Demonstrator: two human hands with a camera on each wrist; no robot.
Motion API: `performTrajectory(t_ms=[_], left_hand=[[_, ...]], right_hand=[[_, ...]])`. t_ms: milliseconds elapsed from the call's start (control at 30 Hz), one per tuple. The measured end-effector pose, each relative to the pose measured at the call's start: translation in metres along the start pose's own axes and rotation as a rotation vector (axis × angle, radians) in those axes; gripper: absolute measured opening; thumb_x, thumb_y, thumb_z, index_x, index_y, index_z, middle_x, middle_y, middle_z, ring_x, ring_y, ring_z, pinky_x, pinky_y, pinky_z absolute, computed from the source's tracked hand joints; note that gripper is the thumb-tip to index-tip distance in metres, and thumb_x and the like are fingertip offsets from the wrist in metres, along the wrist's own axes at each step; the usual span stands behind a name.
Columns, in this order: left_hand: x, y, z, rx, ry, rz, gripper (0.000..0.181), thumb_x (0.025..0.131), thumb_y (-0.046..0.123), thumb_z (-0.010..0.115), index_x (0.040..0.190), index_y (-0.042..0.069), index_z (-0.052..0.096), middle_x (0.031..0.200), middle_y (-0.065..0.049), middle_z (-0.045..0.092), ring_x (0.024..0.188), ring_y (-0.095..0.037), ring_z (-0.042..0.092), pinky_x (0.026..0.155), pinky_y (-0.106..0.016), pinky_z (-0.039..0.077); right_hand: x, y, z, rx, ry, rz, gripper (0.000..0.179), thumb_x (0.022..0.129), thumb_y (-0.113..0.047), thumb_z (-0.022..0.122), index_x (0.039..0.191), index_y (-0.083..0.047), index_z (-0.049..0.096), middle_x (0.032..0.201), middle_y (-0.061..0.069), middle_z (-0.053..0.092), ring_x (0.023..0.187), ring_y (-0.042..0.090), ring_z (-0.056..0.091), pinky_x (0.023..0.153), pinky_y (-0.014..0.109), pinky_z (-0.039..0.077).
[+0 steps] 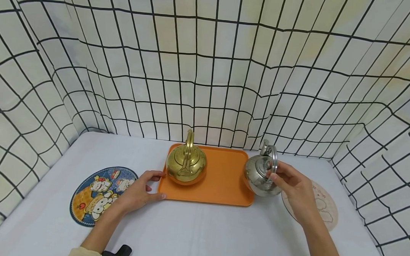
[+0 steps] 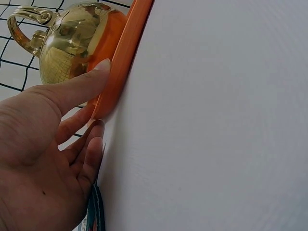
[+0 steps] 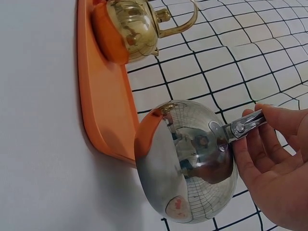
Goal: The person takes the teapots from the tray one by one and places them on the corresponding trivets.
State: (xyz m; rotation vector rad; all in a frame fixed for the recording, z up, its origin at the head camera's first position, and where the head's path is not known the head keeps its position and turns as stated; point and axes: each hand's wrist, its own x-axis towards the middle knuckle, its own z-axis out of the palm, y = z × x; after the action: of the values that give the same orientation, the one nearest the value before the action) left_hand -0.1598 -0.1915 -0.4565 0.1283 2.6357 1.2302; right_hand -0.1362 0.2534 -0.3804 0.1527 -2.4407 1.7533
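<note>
My left hand [image 1: 138, 192] holds the left front corner of an orange tray [image 1: 223, 174], thumb on the front rim and fingers along the left side. On the tray's left part stands a gold teapot [image 1: 186, 163] with its arched handle up. With fingers and thumb, my right hand [image 1: 296, 189] grips the handle of a shiny silver teapot [image 1: 260, 172]. This teapot overlaps the tray's right end in the head view. In the right wrist view the silver teapot [image 3: 185, 163] hangs above the white tabletop, beside the tray's end.
A round placemat with cartoon figures [image 1: 100, 192] lies at the left, partly under my left forearm. Another pale round placemat [image 1: 320, 203] lies at the right, partly behind my right hand. Black wire grid [image 1: 213, 57] over pale cloth encloses the back and sides of the white table [image 1: 200, 234].
</note>
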Motion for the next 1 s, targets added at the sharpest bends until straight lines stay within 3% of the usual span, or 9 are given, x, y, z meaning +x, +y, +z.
performTrajectory(t_ms=[1000], left_hand=[[0.000,-0.001,0.001,-0.005,0.006,0.015,0.073,0.085,0.029,0.087,0.148,0.013,0.053,0.143,-0.015,0.056,0.112,-0.026,0.053,0.090,-0.035,0.044]], right_hand=[[-0.007,0.005,-0.019,-0.006,0.042,0.017,0.046,0.101,-0.020,0.070,0.143,-0.004,0.060,0.110,-0.016,0.075,0.107,0.000,0.068,0.093,0.010,0.052]])
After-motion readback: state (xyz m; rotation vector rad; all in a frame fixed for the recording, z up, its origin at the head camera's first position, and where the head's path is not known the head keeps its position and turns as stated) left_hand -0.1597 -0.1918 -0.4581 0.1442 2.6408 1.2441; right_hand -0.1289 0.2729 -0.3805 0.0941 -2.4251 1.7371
